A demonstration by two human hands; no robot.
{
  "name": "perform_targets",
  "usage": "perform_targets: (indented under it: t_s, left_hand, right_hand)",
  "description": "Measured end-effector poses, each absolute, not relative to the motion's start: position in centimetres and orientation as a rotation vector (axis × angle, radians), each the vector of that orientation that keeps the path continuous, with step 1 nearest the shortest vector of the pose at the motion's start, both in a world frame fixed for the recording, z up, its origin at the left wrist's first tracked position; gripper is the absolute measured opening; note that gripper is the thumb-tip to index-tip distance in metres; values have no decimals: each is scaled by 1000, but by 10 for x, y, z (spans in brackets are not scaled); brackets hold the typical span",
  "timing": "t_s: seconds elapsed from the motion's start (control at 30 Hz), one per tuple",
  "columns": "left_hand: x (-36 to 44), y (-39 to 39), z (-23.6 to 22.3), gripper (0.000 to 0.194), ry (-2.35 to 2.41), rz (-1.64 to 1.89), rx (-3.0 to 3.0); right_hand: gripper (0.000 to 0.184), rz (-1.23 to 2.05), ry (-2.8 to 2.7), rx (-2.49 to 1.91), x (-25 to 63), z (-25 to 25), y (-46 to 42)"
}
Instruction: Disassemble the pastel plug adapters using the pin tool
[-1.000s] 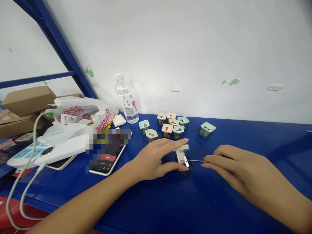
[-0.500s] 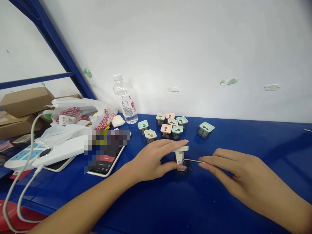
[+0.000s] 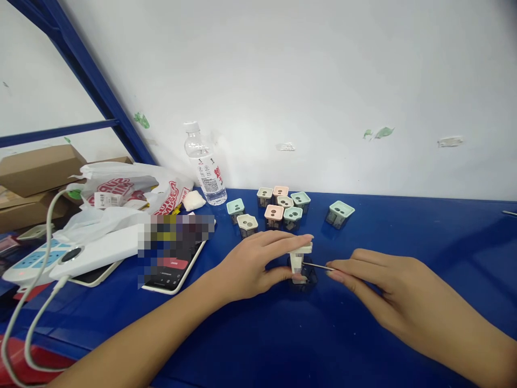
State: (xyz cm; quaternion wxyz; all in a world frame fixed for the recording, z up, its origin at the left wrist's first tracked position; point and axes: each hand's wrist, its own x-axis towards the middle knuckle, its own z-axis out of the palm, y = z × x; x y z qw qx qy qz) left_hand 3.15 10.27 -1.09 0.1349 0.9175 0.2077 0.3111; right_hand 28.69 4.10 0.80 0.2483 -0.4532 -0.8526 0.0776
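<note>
My left hand (image 3: 258, 264) pinches a cream pencil sharpener insert (image 3: 297, 263) between thumb and fingers, its lid facing up. A dark see-through sharpener case (image 3: 310, 274) is by it on the table, partly hidden. In my right hand (image 3: 388, 285) is a thin metal screwdriver (image 3: 319, 266); the fingers hide its handle. Its tip meets the right side of the insert. Behind my hands stand several two-hole sharpeners with dark clear cases, among them a pink one (image 3: 273, 215), a cream one (image 3: 247, 225) and a mint one (image 3: 293, 216).
Another mint sharpener (image 3: 340, 213) stands apart at the right. A water bottle (image 3: 210, 175) is against the wall. To the left lie a phone (image 3: 165, 279), a white power bank (image 3: 105, 245), a power strip (image 3: 30, 265), cables and plastic bags (image 3: 133, 186).
The view has shifted very slightly. Both hands keep their grips, and the screwdriver stays against the insert with hardly any visible movement.
</note>
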Motion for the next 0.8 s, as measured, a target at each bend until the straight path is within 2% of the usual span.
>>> perform_targets:
  t_s: [0.27, 0.4, 0.5, 0.8]
  left_hand:
    - [34, 100, -2, 40, 658, 927, 2959]
    - [35, 98, 3, 39, 634, 870, 3054]
    - [35, 99, 4, 41, 669, 814, 3058]
    - [31, 99, 5, 52, 686, 735, 2883]
  right_hand:
    - [47, 872, -2262, -1451, 284, 20, 38]
    - [48, 1046, -2223, -1453, 287, 17, 40]
    - [45, 918, -2251, -1381, 286, 12, 43]
    - [24, 60, -2369, -1088, 291, 2, 43]
